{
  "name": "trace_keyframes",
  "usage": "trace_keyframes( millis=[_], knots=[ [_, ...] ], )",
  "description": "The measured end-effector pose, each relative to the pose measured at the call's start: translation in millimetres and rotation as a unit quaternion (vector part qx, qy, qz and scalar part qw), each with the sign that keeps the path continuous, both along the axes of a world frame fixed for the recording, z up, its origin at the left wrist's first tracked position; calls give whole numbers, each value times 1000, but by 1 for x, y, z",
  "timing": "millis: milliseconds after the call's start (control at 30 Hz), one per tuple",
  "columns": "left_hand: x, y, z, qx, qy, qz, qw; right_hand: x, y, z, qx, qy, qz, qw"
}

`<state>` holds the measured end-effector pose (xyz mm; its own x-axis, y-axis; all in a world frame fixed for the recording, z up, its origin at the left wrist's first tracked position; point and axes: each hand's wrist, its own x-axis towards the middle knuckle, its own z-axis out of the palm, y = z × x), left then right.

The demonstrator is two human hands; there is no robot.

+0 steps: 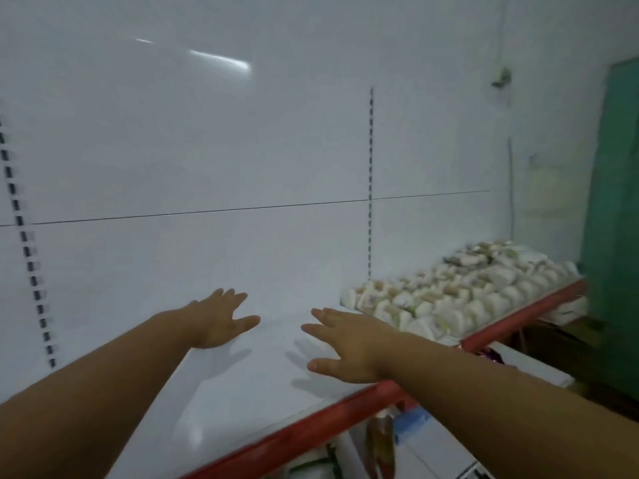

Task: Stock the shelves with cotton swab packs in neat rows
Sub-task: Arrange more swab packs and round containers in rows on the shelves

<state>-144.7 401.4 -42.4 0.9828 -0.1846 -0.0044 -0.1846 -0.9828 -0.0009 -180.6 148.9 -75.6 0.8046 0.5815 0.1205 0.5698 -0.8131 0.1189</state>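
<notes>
Both the left hand (216, 318) and the right hand (349, 344) are spread flat, empty, over the white shelf (242, 392), left of the cotton swab packs (449, 295).

Glossy white shelf (242, 392) (smooth metal)

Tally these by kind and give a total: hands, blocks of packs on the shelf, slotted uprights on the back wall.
Hands: 2 (left hand, right hand)
Blocks of cotton swab packs: 1, single packs too blurred to count
Slotted uprights: 2 (left upright, right upright)
Total: 5
</notes>
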Motion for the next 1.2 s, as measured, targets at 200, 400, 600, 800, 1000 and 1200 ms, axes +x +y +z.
trace_keyframes(
  millis=[200, 400, 600, 800, 1000, 1200],
  knots=[
    [32, -173, -22, -17, 41, -136, 990, -14, -156, -13, -16, -3, -104, 994],
    [71, -293, -35, -16, 30, -222, 974, -7, -254, -22, 5, -11, -167, 986],
    [150, -373, -35, -41, 28, -279, 959, 34, -322, -44, 11, -11, -206, 979],
    [241, -447, -37, -59, 47, -310, 948, 93, -395, -27, -33, -35, -258, 965],
    [298, -511, -33, -83, 68, -353, 929, 132, -451, 1, 1, -55, -335, 940],
    [335, -546, -39, -131, 87, -423, 892, 178, -500, -5, 11, -34, -352, 935]
  ],
)
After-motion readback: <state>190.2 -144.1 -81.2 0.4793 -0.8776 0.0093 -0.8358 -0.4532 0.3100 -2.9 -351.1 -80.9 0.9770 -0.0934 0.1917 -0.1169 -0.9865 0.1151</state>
